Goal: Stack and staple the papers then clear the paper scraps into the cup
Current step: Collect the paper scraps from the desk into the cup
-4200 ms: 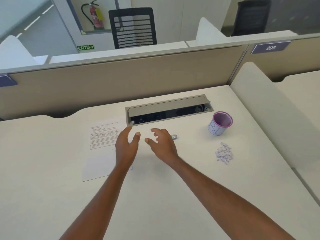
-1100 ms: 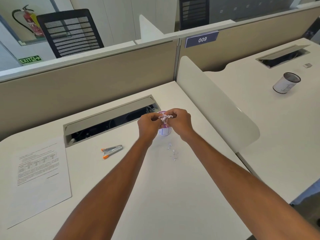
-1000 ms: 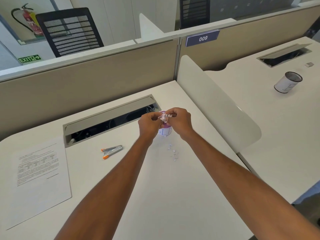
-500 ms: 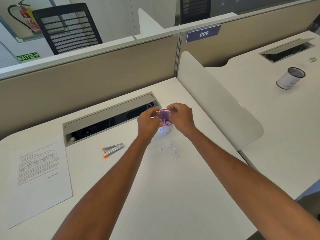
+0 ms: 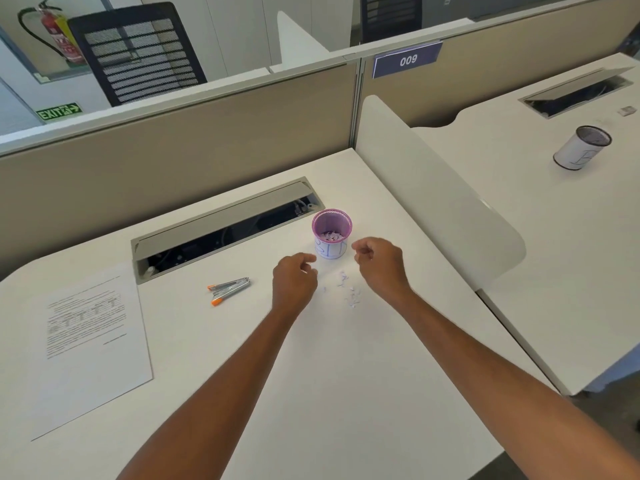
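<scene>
A small purple-rimmed cup (image 5: 331,249) stands upright on the white desk with paper scraps inside it. Several loose scraps (image 5: 348,288) lie on the desk just in front of the cup. My left hand (image 5: 293,281) hovers left of those scraps, fingers loosely curled and empty. My right hand (image 5: 380,262) is to their right, also loosely curled, with nothing visible in it. A printed paper stack (image 5: 86,341) lies flat at the desk's left side. A silver stapler with orange tips (image 5: 228,289) lies between the papers and my left hand.
An open cable tray (image 5: 225,226) runs along the desk's back behind the cup. A white rounded divider (image 5: 433,188) borders the desk on the right. Beyond it, the neighbouring desk carries a black-rimmed white cup (image 5: 581,147). Beige partitions stand behind.
Both hands were together over the cup, dropping scraps in. They have now come apart and lowered to either side of the scraps left on the desk.
</scene>
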Tool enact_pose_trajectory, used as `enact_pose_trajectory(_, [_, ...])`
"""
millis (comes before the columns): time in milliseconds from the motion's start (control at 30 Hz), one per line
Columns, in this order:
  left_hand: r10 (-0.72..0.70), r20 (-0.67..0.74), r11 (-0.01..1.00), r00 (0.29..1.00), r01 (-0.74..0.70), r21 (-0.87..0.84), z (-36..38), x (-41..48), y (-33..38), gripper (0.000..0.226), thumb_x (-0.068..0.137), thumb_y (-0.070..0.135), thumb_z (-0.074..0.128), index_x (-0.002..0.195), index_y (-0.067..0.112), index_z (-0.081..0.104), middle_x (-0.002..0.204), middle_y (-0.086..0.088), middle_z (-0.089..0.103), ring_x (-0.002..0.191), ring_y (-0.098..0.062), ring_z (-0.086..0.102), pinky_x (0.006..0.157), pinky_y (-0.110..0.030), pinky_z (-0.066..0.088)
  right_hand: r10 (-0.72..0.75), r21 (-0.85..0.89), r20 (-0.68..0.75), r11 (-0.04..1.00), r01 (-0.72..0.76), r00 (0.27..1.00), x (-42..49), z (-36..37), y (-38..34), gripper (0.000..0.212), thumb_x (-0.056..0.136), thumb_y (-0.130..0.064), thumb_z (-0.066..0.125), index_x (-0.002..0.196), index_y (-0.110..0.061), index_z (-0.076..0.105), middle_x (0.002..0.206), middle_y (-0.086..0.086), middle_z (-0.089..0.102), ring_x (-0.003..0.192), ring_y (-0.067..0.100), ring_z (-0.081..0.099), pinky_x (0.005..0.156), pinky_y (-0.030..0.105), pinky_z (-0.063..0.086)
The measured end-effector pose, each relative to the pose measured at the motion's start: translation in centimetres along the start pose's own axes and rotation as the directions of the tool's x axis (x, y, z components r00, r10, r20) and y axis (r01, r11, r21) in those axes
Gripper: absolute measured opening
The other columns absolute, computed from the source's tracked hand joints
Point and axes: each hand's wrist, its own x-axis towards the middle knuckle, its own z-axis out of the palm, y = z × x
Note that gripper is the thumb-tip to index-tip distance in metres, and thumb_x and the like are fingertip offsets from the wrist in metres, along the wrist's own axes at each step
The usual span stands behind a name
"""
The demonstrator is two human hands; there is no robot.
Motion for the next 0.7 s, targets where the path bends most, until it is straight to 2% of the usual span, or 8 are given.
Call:
enact_pose_trajectory(67, [0.017,0.089,0.989,0.996,-0.03,0.146,0.6,-0.7,-1.1,0.038,0.097,0.009,0.075,0.135,0.015,0.076,0.124,-0.011,0.069,0.117,-0.026,0.07,0.093,-0.027,0.047,-0.012,-0.134,0.12,0.991,0.028,0.993,-0.5,1.0,1.8,0.031,0.093,0.003,0.065,0.12,-0.006,0.078,0.12,0.013,0.074,0.11,0.028,0.071,0.098,0.036,0.056])
enact_pose_trajectory(167, [0.022,0.188,0.96,0.982,-0.074,0.271,1.5,-1.2,-2.6,0.047,0.096,0.014,0.078,0.142,0.012,0.07,0.133,-0.015,0.063,0.126,-0.03,0.065,0.098,-0.033,0.047,-0.063,-0.298,0.285,0.942,0.151,0.957,-1.1,2.1,3.4,0.048,0.087,0.006,0.064,0.132,-0.008,0.07,0.136,0.013,0.064,0.127,0.035,0.061,0.103,0.043,0.053])
enact_pose_trajectory(267, [0.059,0.215,0.915,0.975,-0.138,0.378,2.2,-1.6,-3.3,0.032,0.092,0.013,0.075,0.123,0.009,0.074,0.124,-0.016,0.06,0.122,-0.036,0.061,0.095,-0.043,0.055,-0.115,-0.418,0.406,0.859,0.296,0.907,-1.7,2.5,3.3,0.062,0.082,0.007,0.06,0.141,-0.01,0.06,0.15,0.009,0.053,0.137,0.034,0.049,0.097,0.045,0.056])
enact_pose_trajectory(333, [0.084,0.229,0.896,0.97,-0.174,0.409,2.4,-1.8,-3.2,0.028,0.093,0.015,0.076,0.119,0.008,0.073,0.123,-0.014,0.058,0.121,-0.036,0.058,0.092,-0.047,0.057,-0.147,-0.487,0.457,0.784,0.385,0.877,-2.0,2.7,3.2,0.07,0.083,0.006,0.06,0.151,-0.011,0.051,0.16,0.009,0.044,0.144,0.034,0.042,0.101,0.044,0.053])
enact_pose_trajectory(400, [0.099,0.265,0.876,0.959,-0.21,0.434,2.5,-2.1,-2.9,0.037,0.095,0.019,0.078,0.129,0.007,0.07,0.128,-0.013,0.056,0.125,-0.034,0.055,0.094,-0.048,0.057,-0.184,-0.533,0.493,0.709,0.462,0.85,-2.3,2.9,3.5,0.072,0.083,0.006,0.061,0.152,-0.009,0.05,0.16,0.012,0.044,0.144,0.036,0.042,0.103,0.046,0.052])
enact_pose_trajectory(467, [0.103,0.304,0.864,0.947,-0.237,0.445,2.4,-2.4,-2.8,0.047,0.094,0.024,0.081,0.136,0.007,0.068,0.132,-0.011,0.054,0.128,-0.032,0.051,0.095,-0.047,0.056,-0.218,-0.557,0.512,0.653,0.514,0.831,-2.8,3.0,4.0,0.067,0.08,0.007,0.062,0.145,-0.006,0.054,0.153,0.013,0.049,0.138,0.037,0.047,0.097,0.046,0.053])
enact_pose_trajectory(567, [0.12,0.351,0.848,0.929,-0.28,0.45,2.5,-2.9,-3.0,0.058,0.089,0.034,0.087,0.135,0.005,0.067,0.132,-0.009,0.053,0.127,-0.031,0.048,0.095,-0.047,0.055,-0.251,-0.553,0.513,0.634,0.54,0.821,-3.8,2.9,4.6,0.062,0.076,0.009,0.061,0.137,-0.002,0.059,0.141,0.013,0.055,0.129,0.036,0.052,0.084,0.044,0.056])
enact_pose_trajectory(700, [0.149,0.392,0.833,0.908,-0.329,0.445,3.0,-4.0,-3.2,0.071,0.087,0.039,0.089,0.145,0.01,0.063,0.135,-0.006,0.053,0.129,-0.028,0.047,0.097,-0.046,0.055,-0.295,-0.53,0.502,0.638,0.559,0.813,-5.6,2.2,5.3,0.062,0.077,0.011,0.061,0.138,-0.002,0.06,0.139,0.012,0.057,0.129,0.034,0.053,0.073,0.038,0.055])
